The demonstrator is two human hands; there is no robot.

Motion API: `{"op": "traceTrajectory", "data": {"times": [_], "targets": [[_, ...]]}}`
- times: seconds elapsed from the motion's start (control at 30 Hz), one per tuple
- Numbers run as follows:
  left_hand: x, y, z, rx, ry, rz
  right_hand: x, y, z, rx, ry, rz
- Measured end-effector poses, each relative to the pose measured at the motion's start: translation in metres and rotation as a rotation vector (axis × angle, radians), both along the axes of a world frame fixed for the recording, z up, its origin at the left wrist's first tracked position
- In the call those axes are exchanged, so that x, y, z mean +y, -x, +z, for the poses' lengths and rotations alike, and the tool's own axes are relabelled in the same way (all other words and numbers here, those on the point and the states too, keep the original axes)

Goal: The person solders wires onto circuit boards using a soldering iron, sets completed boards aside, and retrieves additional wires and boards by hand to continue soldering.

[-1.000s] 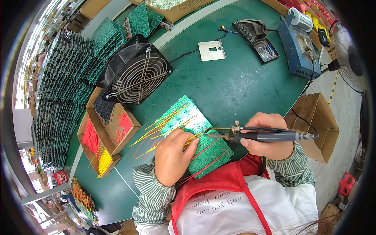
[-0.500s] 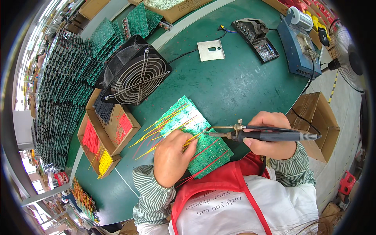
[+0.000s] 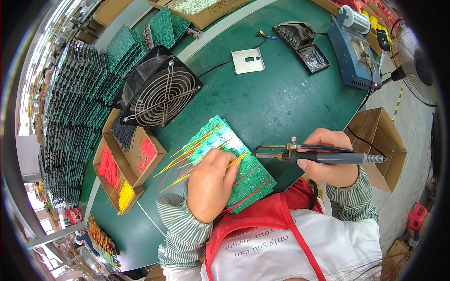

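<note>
My left hand (image 3: pixel 208 187) rests over the green circuit board (image 3: pixel 253 180), thumb and forefinger pinched on a yellow wire (image 3: pixel 236 160) whose end sticks out past the fingertips. More yellow and red wires lie across the board and trail off its left side. In my right hand (image 3: pixel 330 161) is a grey and black soldering iron (image 3: pixel 323 158), with a thin solder feed tube (image 3: pixel 271 147) clamped along it. The iron's tip points left, just off the board's right edge. Another board edge shows under the top one.
A black fan (image 3: pixel 161 91) stands at the far left, beside a cardboard box (image 3: pixel 136 180) of red, yellow and black wires. Stacked circuit boards (image 3: pixel 75 117) fill the left. A blue solder feeder (image 3: pixel 349 56), a black tray (image 3: pixel 314 58) and a metal plate (image 3: pixel 248 61) lie farther back.
The soldering iron has drawn back to the right, its tip off the board. My left hand has shifted slightly right, and the pinched yellow wire's end now shows past the fingers.
</note>
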State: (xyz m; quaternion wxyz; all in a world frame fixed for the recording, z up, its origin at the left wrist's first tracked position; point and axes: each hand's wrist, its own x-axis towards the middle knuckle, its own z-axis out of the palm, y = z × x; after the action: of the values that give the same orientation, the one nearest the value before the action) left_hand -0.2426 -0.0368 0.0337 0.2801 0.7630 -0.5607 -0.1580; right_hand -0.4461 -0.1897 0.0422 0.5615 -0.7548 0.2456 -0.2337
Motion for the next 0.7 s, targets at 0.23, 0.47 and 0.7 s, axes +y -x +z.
{"op": "traceTrajectory", "data": {"times": [0.23,0.47,0.7], "targets": [[-0.01,-0.001,-0.013,0.03,0.012,-0.019,-0.002,0.001,-0.002,0.002,-0.024,-0.005],[-0.011,0.001,-0.014,0.033,0.004,-0.01,-0.003,0.0,-0.005,0.048,-0.074,0.014],[-0.01,0.001,-0.015,0.029,0.019,-0.017,-0.002,0.004,-0.003,-0.002,0.023,-0.027]]}}
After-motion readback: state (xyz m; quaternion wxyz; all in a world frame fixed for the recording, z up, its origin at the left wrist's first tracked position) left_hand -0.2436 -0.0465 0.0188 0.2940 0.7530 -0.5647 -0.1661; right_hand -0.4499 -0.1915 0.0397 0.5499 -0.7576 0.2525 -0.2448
